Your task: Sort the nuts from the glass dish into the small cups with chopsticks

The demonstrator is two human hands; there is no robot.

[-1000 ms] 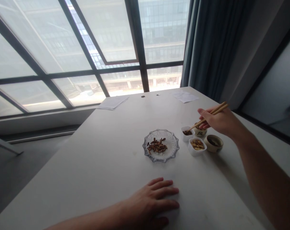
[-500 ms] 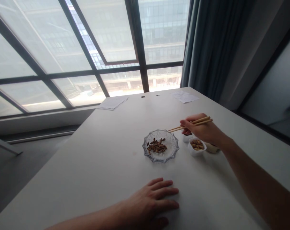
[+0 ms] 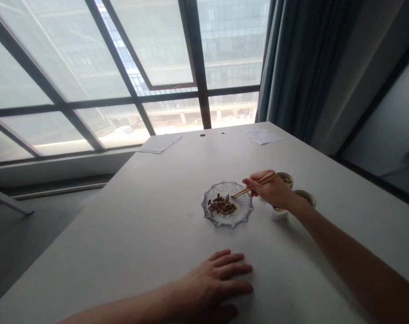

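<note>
My right hand (image 3: 263, 186) holds a pair of wooden chopsticks (image 3: 254, 184), slanting down to the left. Their tips are inside the scalloped clear glass dish (image 3: 246, 215), at the right edge of a pile of dark brown, elongated seeds (image 3: 222, 206). Whether a seed is pinched between the tips I cannot tell. Flat on the table, fingers spread, my left hand (image 3: 221, 279) rests in front of the dish and holds nothing. Under my right wrist, a small white cup (image 3: 279, 215) is partly hidden, with a little of its brown contents showing.
Behind my right forearm stand two small bowls with tan rims, a far bowl (image 3: 287, 177) and a nearer bowl (image 3: 307, 196). Paper sheets (image 3: 160, 144) lie at the far left of the white table (image 3: 150, 216), and more paper (image 3: 263, 136) at the far right.
My right hand has moved left and slightly down, bringing the chopstick tips from the dish's rim to the seeds. The two tan-rimmed bowls show more now. My left hand stays put.
</note>
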